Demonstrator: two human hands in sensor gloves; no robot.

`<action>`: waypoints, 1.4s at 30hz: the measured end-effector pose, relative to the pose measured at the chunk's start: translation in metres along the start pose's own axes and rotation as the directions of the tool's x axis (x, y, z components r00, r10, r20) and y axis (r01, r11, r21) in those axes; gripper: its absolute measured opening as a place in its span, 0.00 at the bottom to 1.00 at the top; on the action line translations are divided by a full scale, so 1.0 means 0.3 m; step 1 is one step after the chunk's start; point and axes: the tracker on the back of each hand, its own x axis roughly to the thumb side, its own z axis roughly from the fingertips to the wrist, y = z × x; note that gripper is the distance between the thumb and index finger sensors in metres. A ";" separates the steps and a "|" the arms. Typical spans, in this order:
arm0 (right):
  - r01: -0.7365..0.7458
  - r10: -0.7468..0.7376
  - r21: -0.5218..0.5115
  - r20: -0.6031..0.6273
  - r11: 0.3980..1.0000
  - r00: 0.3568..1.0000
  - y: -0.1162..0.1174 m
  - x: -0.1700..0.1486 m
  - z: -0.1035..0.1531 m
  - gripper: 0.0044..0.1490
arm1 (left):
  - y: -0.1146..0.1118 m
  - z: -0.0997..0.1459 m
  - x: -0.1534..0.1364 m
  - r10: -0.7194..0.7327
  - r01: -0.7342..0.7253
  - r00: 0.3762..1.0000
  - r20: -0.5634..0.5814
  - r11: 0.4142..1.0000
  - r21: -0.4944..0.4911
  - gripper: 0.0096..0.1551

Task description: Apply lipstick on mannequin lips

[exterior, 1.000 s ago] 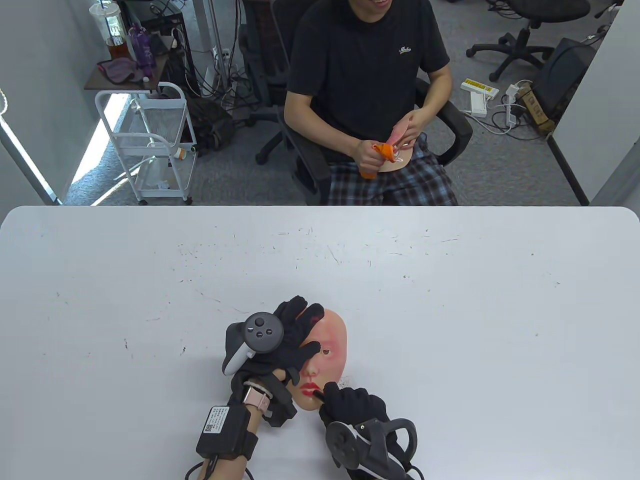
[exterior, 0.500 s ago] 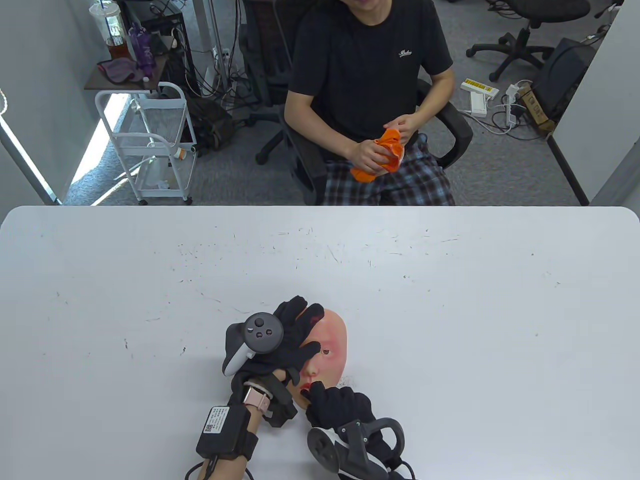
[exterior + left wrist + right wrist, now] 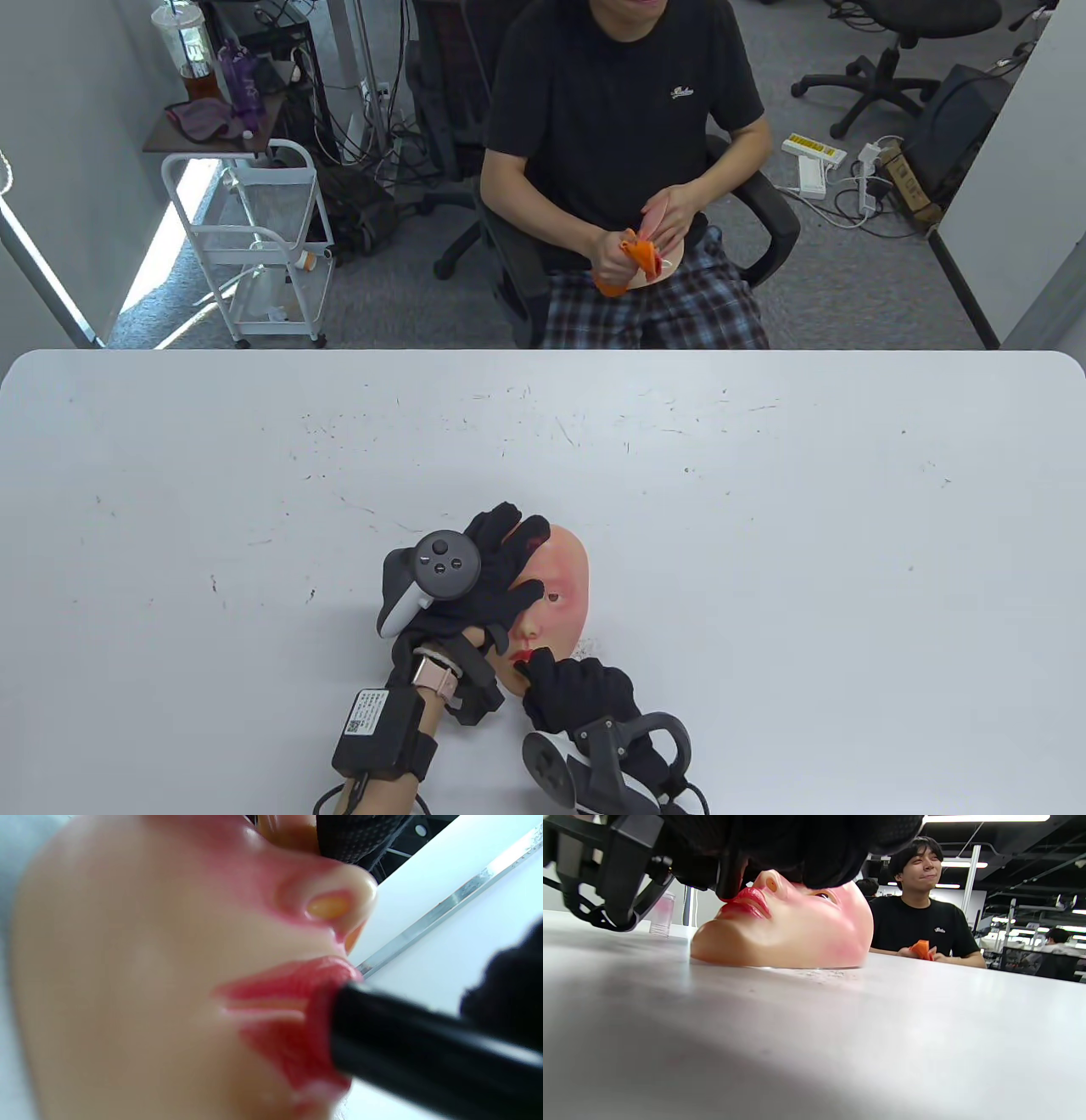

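Note:
A flesh-coloured mannequin face (image 3: 563, 586) lies face up near the table's front edge. My left hand (image 3: 492, 577) rests flat on its left half and holds it down. My right hand (image 3: 577, 683) grips a black lipstick (image 3: 424, 1052) and covers most of the mouth in the table view. In the left wrist view the lipstick's tip touches the red lips (image 3: 292, 1005) at their right end. The lips (image 3: 746, 902) also show in the right wrist view, under my gloved fingers (image 3: 797, 849).
A white table (image 3: 764, 509) spreads to the back and both sides. A seated person (image 3: 619, 127) in a black shirt beyond the far edge handles an orange cloth (image 3: 632, 259) and another mask. A clear plastic cup (image 3: 661, 914) stands on the table behind the mask.
My right hand has shifted left along the mouth and now covers more of the lips. My left hand and the mask have not moved. The seated person keeps shifting the orange cloth.

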 end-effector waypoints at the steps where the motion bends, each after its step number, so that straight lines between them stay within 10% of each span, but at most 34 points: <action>1: -0.005 0.005 -0.007 -0.006 1.000 1.000 -0.001 -0.003 0.000 0.32 | 0.000 0.000 0.000 0.001 -0.001 1.000 0.000 1.000 0.000 0.46; 42: 0.138 -0.134 0.056 -0.073 0.989 0.988 0.012 -0.083 0.017 0.32 | -0.001 -0.001 -0.001 -0.005 0.005 1.000 0.000 1.000 -0.002 0.46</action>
